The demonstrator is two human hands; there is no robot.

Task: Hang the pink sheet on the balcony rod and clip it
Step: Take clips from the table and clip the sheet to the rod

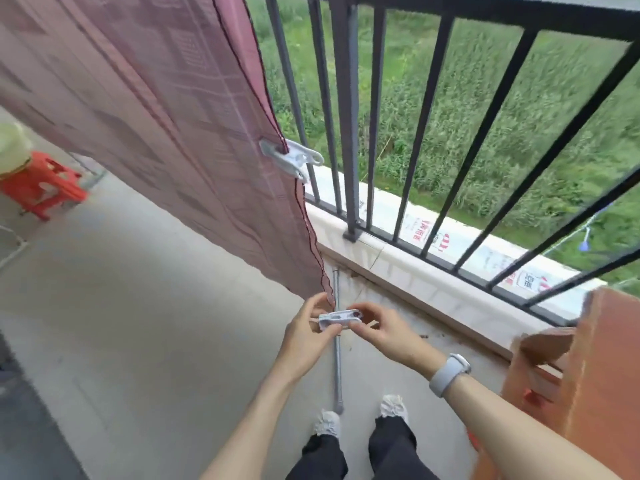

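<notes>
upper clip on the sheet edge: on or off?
On. The white clip bites the pink sheet edge, handles sticking out toward the railing.

Left hand (308,327) and right hand (375,325) pinch 1 white clip (340,319) at the pink sheet (166,133) corner.

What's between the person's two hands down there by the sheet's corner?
A white clip, gripped by the left hand and the right hand, right at the pink sheet's lower corner. The head view shows it.

Both hands forward, left hand (310,327) and right hand (375,327) fingers pinching.
</notes>
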